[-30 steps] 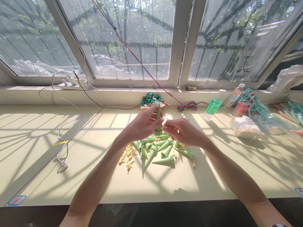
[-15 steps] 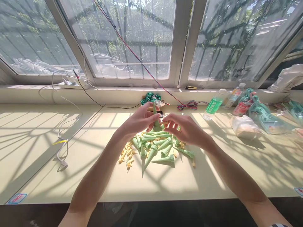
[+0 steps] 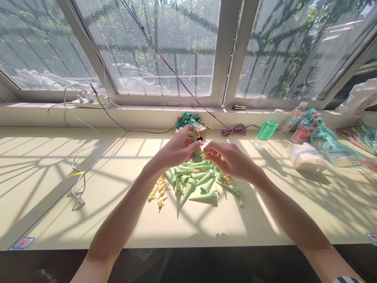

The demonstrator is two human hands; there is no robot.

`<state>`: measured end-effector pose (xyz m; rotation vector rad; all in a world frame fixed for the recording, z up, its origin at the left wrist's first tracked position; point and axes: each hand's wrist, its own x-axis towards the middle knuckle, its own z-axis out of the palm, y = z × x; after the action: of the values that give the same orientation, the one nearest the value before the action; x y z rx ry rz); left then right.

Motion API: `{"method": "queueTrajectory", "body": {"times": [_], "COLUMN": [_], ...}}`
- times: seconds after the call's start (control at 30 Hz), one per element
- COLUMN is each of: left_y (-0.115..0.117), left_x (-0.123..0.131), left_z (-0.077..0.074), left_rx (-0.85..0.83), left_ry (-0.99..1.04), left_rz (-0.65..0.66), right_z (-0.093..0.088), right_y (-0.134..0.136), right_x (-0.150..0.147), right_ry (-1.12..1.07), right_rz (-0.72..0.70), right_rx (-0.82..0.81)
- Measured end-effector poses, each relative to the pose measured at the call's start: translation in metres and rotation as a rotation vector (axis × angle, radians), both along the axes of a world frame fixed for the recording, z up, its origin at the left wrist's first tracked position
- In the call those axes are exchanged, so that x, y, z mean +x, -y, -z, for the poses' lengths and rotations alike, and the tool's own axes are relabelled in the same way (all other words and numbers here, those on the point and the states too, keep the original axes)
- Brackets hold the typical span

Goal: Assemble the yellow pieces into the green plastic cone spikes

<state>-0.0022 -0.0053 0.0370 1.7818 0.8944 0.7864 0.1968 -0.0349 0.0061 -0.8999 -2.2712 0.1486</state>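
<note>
My left hand (image 3: 183, 147) is closed around a green plastic watering spike (image 3: 196, 146), its tip pointing up and its wide end low. Close beside it, my right hand (image 3: 225, 157) pinches a small yellow plastic piece (image 3: 204, 152), mostly covered by the fingers. Whether that piece touches the spike I cannot tell. Below both hands lies a loose pile of green spikes (image 3: 188, 189), pointing various ways. Small yellow pieces (image 3: 161, 188) are heaped at the pile's left, and a few more show at its right.
Behind my hands lie a green bundle (image 3: 188, 120) and a coiled red-blue cable (image 3: 235, 129). To the right stand a green-labelled bottle (image 3: 266, 133), a white plastic bag (image 3: 306, 156) and teal items (image 3: 326, 137). A power strip (image 3: 91, 101) sits on the left sill; a white cable (image 3: 78, 194) lies below.
The view has shifted slightly. Both hands stay close together, still holding the green spike and the yellow piece; the piece shows less between the right fingers.
</note>
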Motion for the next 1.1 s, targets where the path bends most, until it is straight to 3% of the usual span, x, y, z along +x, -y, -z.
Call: {"method": "queueTrajectory", "body": {"times": [0.27,0.6,1.1], "left_y": [0.003,0.003,0.009], "left_x": [0.003,0.0,0.004], "left_z": [0.003,-0.001,0.002], "left_rx": [0.093,0.096,0.164], "left_ry": [-0.049,-0.01,-0.06], "left_rz": [0.109,0.035,0.088], "right_z": [0.0,-0.001,-0.003], "right_y": [0.003,0.001,0.007], "right_x": [-0.003,-0.002,-0.011], "right_ry": [-0.001,-0.113,-0.082], "right_rz": [0.074,0.113,0.201], "right_rx": [-0.112,-0.159,-0.115]}}
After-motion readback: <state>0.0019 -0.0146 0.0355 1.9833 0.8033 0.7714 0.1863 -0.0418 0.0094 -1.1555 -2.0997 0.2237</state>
